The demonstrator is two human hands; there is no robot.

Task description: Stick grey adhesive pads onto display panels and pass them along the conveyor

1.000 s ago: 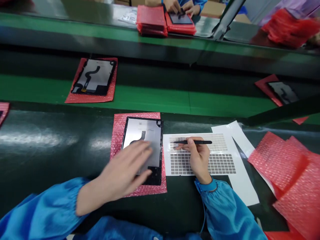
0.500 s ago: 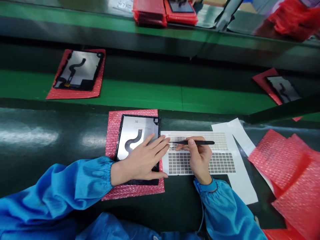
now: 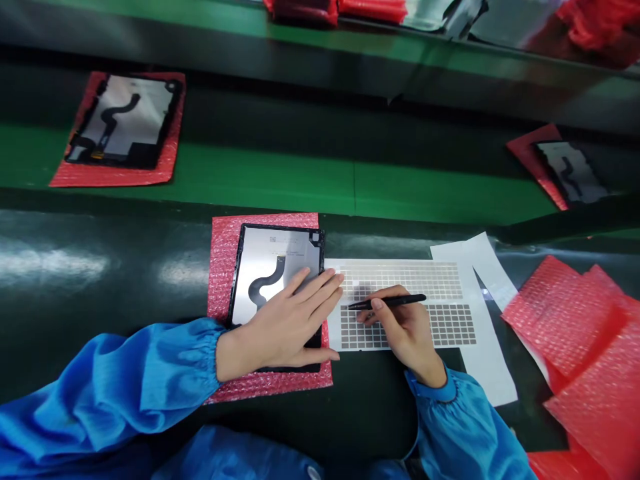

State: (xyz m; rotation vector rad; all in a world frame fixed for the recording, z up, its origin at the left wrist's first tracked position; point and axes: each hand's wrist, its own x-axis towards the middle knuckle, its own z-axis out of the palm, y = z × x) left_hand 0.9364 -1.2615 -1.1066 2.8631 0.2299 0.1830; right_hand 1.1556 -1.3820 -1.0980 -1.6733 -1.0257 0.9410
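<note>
The panel [image 3: 250, 260] lies on red wrap [image 3: 221, 267], left hand [image 3: 280, 327] flat across it, fingers extended. Right hand [image 3: 407, 330] fingers grip tweezers [image 3: 403, 300] over the sheet [image 3: 410, 273] — lower grey squares [image 3: 453, 325] remain; none appears lifted.

The right hand [image 3: 407, 330] holds a black tool [image 3: 405, 301] over the gridded sheet [image 3: 453, 325].

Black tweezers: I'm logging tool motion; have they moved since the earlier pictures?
Yes: against the white sheet, the black tweezers moved lower in view, to the dark squares.
</note>
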